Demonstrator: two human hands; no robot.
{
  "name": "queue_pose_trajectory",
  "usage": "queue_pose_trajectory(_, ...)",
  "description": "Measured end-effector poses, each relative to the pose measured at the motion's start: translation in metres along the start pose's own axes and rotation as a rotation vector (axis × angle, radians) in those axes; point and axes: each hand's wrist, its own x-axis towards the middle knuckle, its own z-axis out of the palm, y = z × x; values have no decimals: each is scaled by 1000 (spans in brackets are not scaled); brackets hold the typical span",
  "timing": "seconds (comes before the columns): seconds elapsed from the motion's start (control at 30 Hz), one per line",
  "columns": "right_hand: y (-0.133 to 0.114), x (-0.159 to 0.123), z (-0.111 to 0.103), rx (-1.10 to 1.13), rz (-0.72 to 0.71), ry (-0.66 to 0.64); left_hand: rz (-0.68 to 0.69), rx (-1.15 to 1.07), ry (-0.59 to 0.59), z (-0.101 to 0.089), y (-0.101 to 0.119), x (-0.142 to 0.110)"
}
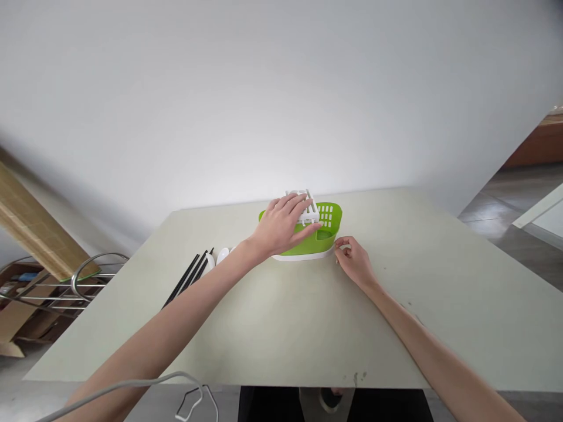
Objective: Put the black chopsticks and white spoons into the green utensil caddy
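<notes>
A green plastic basket (303, 247) with a white base (303, 257) stands toward the back of the table, its end wall pierced with small holes. Over it, tilted above the rim, sits a white slotted rack (310, 212) with small hooks along its front edge. My left hand (284, 224) lies across this rack, fingers over the top and thumb along the front, closed on it. Part of the rack and the basket's left end are hidden behind that hand. My right hand (352, 259), fingers curled in a pinch, touches the basket's lower right corner.
Black chopsticks (187, 276) and white spoons (223, 255) lie on the table (281, 328) left of the basket, partly behind my left forearm. A wall rises behind. A metal rack (79, 287) stands left; a grey cable (132, 382) crosses the lower left.
</notes>
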Motion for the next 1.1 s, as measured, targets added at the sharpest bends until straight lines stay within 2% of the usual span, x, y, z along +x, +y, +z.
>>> queue_pose_trajectory(0.13,3,0,-1,-1,-8,3,16,38,-9,-2,-10,1)
queue_pose_trajectory(0.23,5,1,-2,-3,-12,1,-13,50,-30,-7,-28,1)
queue_pose_trajectory(0.5,4,0,0,4,-15,-3,-234,144,-76,-29,-109,-17)
queue_pose_trajectory(0.67,5,0,0,1,-7,-12,-361,207,-57,-43,-157,-45)
queue_pose_trajectory(0.8,4,-1,0,-6,-3,-9,-407,223,-101,-52,-190,-72)
queue_pose_trajectory(0.93,3,-2,0,-11,-3,-4,-413,210,-162,-64,-209,-96)
queue_pose_trajectory(1.1,5,-1,0,-16,-1,-11,-404,117,-185,-76,-214,-114)
